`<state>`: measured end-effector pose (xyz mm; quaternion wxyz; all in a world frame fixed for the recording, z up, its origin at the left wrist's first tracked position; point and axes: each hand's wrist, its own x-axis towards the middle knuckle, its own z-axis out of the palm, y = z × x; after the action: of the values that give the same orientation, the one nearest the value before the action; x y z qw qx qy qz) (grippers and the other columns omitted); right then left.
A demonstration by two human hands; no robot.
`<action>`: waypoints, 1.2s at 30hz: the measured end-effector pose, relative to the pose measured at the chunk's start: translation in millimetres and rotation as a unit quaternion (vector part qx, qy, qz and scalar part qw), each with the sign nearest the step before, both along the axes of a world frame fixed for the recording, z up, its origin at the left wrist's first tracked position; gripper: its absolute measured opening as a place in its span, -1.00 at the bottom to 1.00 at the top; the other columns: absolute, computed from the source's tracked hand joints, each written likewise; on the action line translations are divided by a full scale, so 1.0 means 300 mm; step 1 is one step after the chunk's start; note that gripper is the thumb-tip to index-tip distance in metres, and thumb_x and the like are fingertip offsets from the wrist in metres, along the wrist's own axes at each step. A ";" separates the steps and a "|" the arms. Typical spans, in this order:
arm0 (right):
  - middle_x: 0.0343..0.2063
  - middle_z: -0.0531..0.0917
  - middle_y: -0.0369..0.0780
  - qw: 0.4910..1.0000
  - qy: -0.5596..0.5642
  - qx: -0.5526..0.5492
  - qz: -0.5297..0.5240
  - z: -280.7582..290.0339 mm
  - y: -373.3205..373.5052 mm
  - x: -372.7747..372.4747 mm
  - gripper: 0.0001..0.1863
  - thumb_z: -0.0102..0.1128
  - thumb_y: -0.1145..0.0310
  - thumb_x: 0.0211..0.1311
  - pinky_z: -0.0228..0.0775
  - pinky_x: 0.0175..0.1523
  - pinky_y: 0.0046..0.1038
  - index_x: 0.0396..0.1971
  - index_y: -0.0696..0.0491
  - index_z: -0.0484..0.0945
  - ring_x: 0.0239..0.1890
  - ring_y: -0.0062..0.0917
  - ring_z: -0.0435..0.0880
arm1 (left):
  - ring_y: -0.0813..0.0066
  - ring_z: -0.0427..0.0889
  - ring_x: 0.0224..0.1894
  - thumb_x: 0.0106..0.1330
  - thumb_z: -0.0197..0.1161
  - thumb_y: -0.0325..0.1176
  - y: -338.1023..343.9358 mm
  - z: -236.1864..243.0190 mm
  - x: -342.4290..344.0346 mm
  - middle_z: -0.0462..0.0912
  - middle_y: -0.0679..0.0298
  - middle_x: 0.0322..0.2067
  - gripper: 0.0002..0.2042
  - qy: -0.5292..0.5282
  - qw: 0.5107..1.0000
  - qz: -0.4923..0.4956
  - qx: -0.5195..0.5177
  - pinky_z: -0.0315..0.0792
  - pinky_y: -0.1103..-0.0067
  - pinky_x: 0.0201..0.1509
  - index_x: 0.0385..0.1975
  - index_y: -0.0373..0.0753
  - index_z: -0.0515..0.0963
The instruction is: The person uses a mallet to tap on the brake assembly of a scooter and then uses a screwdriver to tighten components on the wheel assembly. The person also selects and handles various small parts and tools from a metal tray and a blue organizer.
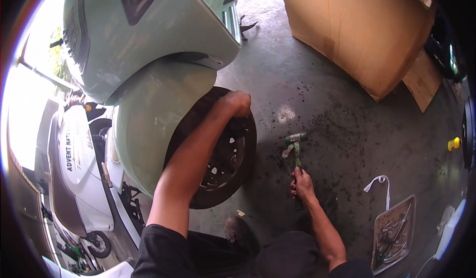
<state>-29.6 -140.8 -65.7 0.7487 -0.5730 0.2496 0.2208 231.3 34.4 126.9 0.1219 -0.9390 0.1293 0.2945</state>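
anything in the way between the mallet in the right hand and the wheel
Nothing solid visible: only floor shows between the mallet and the wheel. The left forearm crosses the wheel's upper left part.

- Scooter (163,30): pale grey-green, its fender (146,122) in much the same shade
- Tyre (251,154): black
- Hammer (297,151): green, the head greyish in its middle
- Floor (267,70): dark grey, speckled black, one whitish patch (286,113)
- Cardboard box (357,35): plain tan
- Strap (387,189): white
- Parked motorbike (89,171): white and brown
- Sleeve (161,250): black, unpatterned
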 end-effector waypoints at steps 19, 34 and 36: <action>-0.61 0.40 -0.38 0.987 -0.106 0.032 0.114 0.278 -0.026 0.448 -0.72 -0.12 0.14 0.45 0.15 -0.60 -0.63 -0.25 0.05 0.41 -0.67 -0.73 0.34 | 0.23 0.31 0.27 0.25 0.12 0.14 0.034 -0.523 -0.645 0.35 0.08 0.18 -0.38 0.068 -0.072 0.507 -0.856 0.22 0.19 0.34 0.06 -0.31 0.41; -0.29 0.62 -0.12 0.850 -0.363 -0.354 0.140 0.045 0.027 0.339 -0.77 0.18 0.34 0.20 0.47 -0.16 -0.30 -0.22 0.15 0.60 -0.32 -0.17 0.63 | 0.31 0.10 0.39 0.31 0.01 -0.08 0.012 -0.671 -0.505 0.43 0.37 0.19 -0.62 0.069 -0.188 0.282 -0.938 -0.09 -0.02 0.40 0.07 -0.03 0.48; -0.32 0.63 -0.12 0.867 -0.382 -0.268 0.175 0.171 0.133 0.428 -0.81 0.21 0.38 0.17 0.49 -0.20 -0.35 -0.26 0.14 0.62 -0.33 -0.22 0.64 | 0.32 0.13 0.38 0.31 0.01 -0.17 0.008 -0.701 -0.483 0.43 0.31 0.19 -0.63 0.093 -0.223 0.245 -0.939 -0.06 0.08 0.42 0.07 -0.13 0.46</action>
<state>98.6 -101.1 -14.3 0.5526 -0.8252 -0.1106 0.0367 86.4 36.8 -83.5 0.9930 -0.0904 -0.0292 0.0701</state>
